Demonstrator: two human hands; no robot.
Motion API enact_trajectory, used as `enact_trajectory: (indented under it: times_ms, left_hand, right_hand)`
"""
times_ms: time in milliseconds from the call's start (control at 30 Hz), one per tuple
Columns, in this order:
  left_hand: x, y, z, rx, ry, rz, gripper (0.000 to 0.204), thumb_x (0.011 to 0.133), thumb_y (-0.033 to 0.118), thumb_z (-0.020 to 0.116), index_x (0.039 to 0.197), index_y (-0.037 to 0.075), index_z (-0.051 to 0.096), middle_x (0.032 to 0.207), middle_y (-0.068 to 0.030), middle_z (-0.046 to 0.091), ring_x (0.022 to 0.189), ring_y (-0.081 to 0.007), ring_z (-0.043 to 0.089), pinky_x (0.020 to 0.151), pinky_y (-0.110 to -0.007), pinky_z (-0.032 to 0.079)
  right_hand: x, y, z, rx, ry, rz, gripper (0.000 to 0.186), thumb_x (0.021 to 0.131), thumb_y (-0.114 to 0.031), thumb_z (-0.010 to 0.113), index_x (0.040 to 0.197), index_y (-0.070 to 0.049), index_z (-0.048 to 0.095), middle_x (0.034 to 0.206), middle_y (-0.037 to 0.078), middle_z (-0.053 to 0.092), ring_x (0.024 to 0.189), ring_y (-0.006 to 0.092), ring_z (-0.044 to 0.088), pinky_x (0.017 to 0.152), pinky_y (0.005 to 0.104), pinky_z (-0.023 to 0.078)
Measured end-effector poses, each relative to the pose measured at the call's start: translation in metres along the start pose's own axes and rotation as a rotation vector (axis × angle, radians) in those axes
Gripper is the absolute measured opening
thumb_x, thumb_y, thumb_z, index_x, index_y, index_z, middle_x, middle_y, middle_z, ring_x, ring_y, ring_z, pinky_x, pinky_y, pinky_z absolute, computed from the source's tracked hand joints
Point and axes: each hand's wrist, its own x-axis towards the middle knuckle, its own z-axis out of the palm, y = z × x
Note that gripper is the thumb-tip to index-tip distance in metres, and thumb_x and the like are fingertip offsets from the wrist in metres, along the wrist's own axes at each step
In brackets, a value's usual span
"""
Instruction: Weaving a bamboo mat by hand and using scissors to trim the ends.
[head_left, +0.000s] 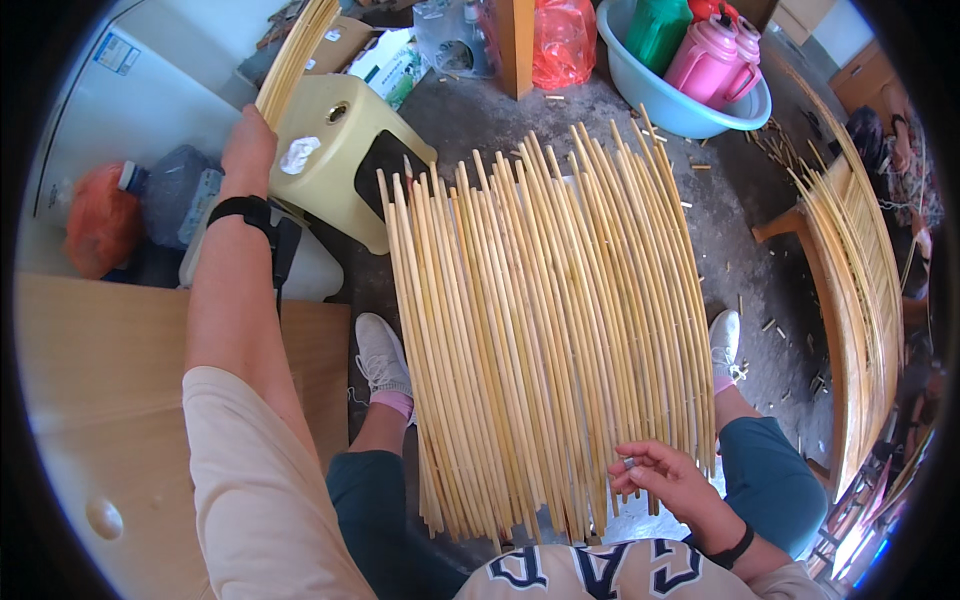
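Note:
A wide layer of long pale peeled sticks (550, 330) lies side by side in front of me, between my legs, their ends uneven. At the upper left my left hand (250, 150) is closed round a bundle of similar sticks (297, 60), held up beside the stool. My right hand (665, 482) is over the near right part of the stick layer, its fingers loosely bent and apart. A small silver band shows on one finger; I see no stick in that hand. Whether its fingertips touch the sticks is hard to tell.
A cream plastic stool (330, 125) stands at the far left, with a crumpled white tissue (299, 154) on it. Beyond is a light blue basin (690, 118) with pink and green flasks. At right, a wooden bench (850, 270) carries more sticks; another person's hand (900, 150) shows behind.

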Motion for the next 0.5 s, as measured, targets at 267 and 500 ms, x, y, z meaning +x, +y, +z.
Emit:
enact_trajectory:
  times_ms: [267, 500]
  left_hand:
    - [-0.011, 0.005, 0.061, 0.228, 0.092, -0.033, 0.044, 0.084, 0.029, 0.054, 0.124, 0.018, 0.040, 0.111, -0.0086, 0.055, 0.102, -0.0305, 0.055, 0.075, -0.055, 0.045]
    - [-0.001, -0.019, 0.058, 0.233, 0.091, 0.021, 0.063, 0.079, 0.032, 0.061, 0.134, 0.029, 0.031, 0.115, -0.0052, 0.053, 0.109, -0.0266, 0.051, 0.078, -0.057, 0.041]
  right_hand:
    - [0.003, -0.007, 0.001, 0.025, -0.012, 0.006, 0.038, 0.088, -0.009, 0.053, 0.123, 0.001, 0.043, 0.109, 0.013, 0.058, 0.096, 0.0172, 0.058, 0.082, 0.0297, 0.048]
    - [0.006, -0.006, 0.004, 0.017, -0.024, 0.022, 0.038, 0.089, -0.011, 0.054, 0.123, 0.000, 0.043, 0.108, 0.012, 0.058, 0.096, 0.0166, 0.058, 0.082, 0.0287, 0.047]
